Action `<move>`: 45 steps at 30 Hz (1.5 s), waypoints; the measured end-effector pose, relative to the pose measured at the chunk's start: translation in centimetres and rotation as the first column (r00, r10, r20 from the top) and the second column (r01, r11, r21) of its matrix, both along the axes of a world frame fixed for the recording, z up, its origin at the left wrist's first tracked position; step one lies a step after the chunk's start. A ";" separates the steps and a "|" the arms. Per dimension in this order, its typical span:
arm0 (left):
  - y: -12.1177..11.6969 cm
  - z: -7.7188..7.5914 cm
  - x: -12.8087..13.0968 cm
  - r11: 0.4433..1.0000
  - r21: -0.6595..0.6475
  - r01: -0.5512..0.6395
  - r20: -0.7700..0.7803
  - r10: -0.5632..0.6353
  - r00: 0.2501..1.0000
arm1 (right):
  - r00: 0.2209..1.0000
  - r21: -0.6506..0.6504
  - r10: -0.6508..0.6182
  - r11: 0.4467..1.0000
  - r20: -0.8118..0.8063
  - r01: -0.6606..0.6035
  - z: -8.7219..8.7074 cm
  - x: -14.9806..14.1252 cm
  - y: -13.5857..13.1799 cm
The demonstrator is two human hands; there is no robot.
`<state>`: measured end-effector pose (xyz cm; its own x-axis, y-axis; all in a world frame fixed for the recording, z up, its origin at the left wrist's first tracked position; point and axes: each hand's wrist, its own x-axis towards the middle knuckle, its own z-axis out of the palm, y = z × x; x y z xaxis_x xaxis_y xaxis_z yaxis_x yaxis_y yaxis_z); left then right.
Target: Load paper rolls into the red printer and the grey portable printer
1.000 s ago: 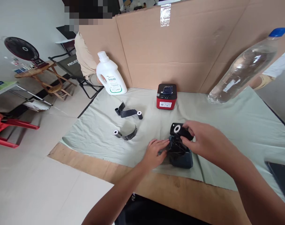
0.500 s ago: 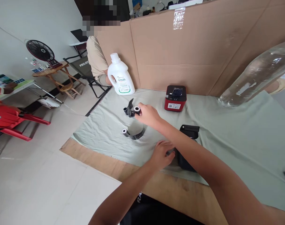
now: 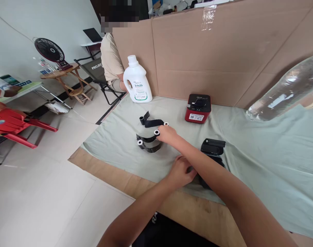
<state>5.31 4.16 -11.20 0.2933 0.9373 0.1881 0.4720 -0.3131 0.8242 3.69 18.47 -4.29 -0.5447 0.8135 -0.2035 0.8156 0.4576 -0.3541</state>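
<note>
Currently we take the held ribbon (image 3: 147,140) as the dial's centre, twelve toward the cardboard (image 3: 197,58). Right hand (image 3: 168,134): fingers closed narrowly on the roll (image 3: 157,132) at the ribbon's three o'clock end, low over the cloth (image 3: 112,144). Gripped by the roll, we think, to spare the loose strip a crease.

Left hand (image 3: 182,171): curled, between four and five, partly under the right forearm (image 3: 205,164). Whether it grips anything we cannot tell; perhaps it steadies the black box (image 3: 212,147), past three, lid raised.

Upper ribbon (image 3: 154,122) near twelve, lower ribbon (image 3: 153,150) at six, spread presumably against tangling. Red box (image 3: 197,109) at two. White bottle (image 3: 139,82) just before twelve, clear bottle (image 3: 282,92) between two and three; we guess both prop the cardboard.

Held ribbon: dark, faintly shiny, bowed toward us; roll end shows a white ring. Its nine o'clock tip looks ragged; contact with the lower ribbon unclear.
</note>
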 end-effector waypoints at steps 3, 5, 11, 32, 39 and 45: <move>0.0 0.0 0.0 1.000 -0.028 0.004 -0.020 -0.005 1.000 | 0.997 0.025 -0.066 0.997 -0.043 0.068 1.1 0.9 1.3; 0.0 0.0 0.0 1.000 -0.027 0.000 -0.021 -0.001 1.000 | 0.989 0.060 -0.134 0.989 -0.062 0.138 1.2 1.4 2.5; 0.1 0.0 -0.1 1.000 -0.021 -0.002 -0.042 0.002 0.999 | 0.984 0.033 -0.168 0.985 -0.062 0.170 -0.7 1.9 4.1; -4.1 2.8 -0.4 0.982 -0.024 -0.186 0.461 0.176 0.870 | 0.840 -0.450 -0.171 0.888 -0.514 -0.094 3.6 23.1 -9.4; -9.8 1.8 4.1 0.915 -0.318 -0.250 0.359 0.360 0.861 | 0.959 0.005 0.012 1.000 -0.285 -0.011 1.3 24.9 -11.3; -12.2 0.3 7.3 0.947 -0.311 -0.083 0.467 0.228 0.854 | 0.994 0.216 0.011 0.976 -0.106 0.012 -0.3 24.4 -11.0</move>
<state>12.59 -8.08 -10.94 0.0759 0.9971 0.0016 0.0065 -0.0021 1.0000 28.07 7.43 -4.60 -0.5536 0.8320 0.0364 0.7787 0.5326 -0.3316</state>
